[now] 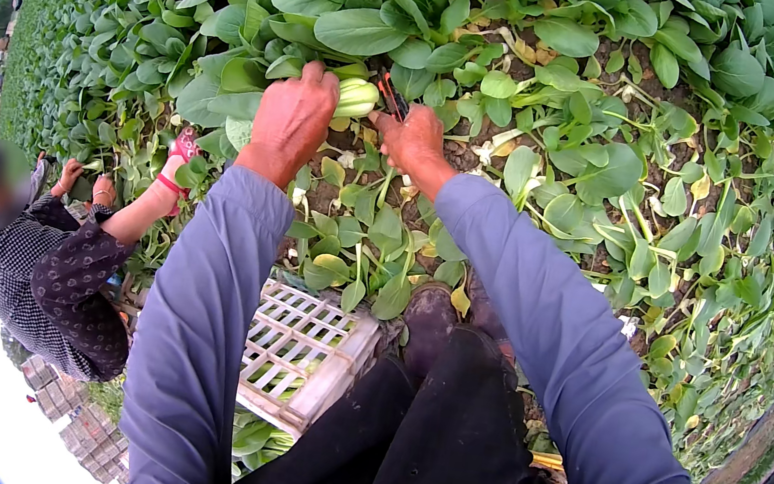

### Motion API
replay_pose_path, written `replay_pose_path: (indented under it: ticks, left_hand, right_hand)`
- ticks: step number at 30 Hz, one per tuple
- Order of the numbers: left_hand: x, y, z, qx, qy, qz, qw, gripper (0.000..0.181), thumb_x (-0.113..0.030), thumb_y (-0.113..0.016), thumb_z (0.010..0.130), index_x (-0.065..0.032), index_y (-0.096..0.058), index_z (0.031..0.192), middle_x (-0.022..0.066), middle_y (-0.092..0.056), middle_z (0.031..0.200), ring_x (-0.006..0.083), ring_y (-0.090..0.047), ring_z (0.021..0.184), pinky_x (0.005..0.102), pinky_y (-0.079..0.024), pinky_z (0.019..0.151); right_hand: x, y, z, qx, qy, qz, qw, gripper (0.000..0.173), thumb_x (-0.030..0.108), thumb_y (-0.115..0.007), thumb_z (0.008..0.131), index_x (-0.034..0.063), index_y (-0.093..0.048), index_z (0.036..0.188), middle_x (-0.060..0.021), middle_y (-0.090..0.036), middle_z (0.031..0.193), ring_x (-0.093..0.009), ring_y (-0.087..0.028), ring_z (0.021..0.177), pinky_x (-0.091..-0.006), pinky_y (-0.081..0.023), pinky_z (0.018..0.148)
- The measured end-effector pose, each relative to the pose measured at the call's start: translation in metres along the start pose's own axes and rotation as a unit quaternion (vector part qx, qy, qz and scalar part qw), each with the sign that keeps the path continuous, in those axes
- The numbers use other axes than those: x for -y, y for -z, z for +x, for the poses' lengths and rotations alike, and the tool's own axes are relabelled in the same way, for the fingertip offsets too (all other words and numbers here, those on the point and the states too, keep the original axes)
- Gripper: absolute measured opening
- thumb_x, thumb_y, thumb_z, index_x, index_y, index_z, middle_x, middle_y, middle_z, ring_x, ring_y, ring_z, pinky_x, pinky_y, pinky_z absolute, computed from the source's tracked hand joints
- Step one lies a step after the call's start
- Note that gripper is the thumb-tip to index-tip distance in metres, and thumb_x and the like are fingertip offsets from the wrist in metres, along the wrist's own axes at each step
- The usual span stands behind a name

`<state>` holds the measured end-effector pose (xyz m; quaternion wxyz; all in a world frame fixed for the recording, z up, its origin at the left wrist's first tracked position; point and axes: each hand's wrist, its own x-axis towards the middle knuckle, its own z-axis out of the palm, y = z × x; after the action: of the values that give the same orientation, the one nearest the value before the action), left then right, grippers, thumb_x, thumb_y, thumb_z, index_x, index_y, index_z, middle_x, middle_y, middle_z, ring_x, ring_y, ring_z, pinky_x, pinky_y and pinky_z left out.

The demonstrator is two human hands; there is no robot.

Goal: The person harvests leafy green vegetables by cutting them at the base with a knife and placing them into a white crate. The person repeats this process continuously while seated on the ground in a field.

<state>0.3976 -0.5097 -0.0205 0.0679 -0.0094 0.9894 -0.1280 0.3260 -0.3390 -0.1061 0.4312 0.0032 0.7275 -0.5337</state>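
Note:
My left hand [295,113] grips a head of bok choy [357,98]. Its pale green base points right, and its leaves spread out to the left, beyond my wrist. A red-and-black cutting tool [394,97], perhaps a utility knife, is held in my right hand [412,141]. The tool lies just right of the bok choy's base, and my right fingertips are close to that cut-looking end. Whether the blade touches the stalk cannot be made out. Both hands are just above soil strewn with loose leaves.
Dense standing bok choy [363,10] fills the far side. Trimmed leaves [595,172] litter the ground to the right. A white slatted plastic crate [334,386] with greens under its slats stands by my boots [428,325]. A co-worker [48,272] bends among the plants at left.

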Motion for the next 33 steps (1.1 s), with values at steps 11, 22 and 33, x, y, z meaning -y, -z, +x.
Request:
replay_pose_path:
  ticks: [11, 22, 33]
  left_hand:
    - [0.023, 0.001, 0.032, 0.014, 0.118, -0.103, 0.988, 0.044, -0.001, -0.073, 0.078, -0.0018, -0.066, 0.121, 0.0247, -0.076, 0.102, 0.0473, -0.074, 0.094, 0.0562, -0.059, 0.082]
    - [0.008, -0.007, 0.022, -0.045, 0.153, -0.105, 0.982, 0.023, 0.000, -0.073, 0.079, -0.0004, -0.067, 0.102, 0.0235, -0.075, 0.100, 0.0468, -0.075, 0.092, 0.0560, -0.058, 0.080]
    - [-0.001, -0.021, 0.000, -0.068, 0.187, -0.150, 0.968, 0.035, -0.001, -0.074, 0.080, -0.0073, -0.068, 0.115, 0.0200, -0.074, 0.108, 0.0462, -0.073, 0.095, 0.0550, -0.058, 0.083]
  right_hand:
    - [0.019, 0.005, 0.015, 0.043, -0.050, -0.028, 0.997, 0.048, 0.034, -0.086, 0.095, -0.0035, -0.065, 0.074, -0.0114, -0.069, 0.066, -0.019, -0.063, 0.049, -0.0377, -0.049, 0.043]
    - [0.018, 0.008, 0.018, 0.041, -0.035, -0.045, 0.998, 0.049, 0.034, -0.084, 0.096, -0.0054, -0.068, 0.071, -0.0133, -0.070, 0.063, -0.024, -0.068, 0.050, -0.0402, -0.055, 0.048]
    - [0.018, 0.026, 0.019, 0.093, -0.033, -0.109, 0.989, 0.041, 0.033, -0.087, 0.094, -0.0013, -0.070, 0.079, -0.0120, -0.070, 0.065, -0.023, -0.072, 0.064, -0.0396, -0.059, 0.066]
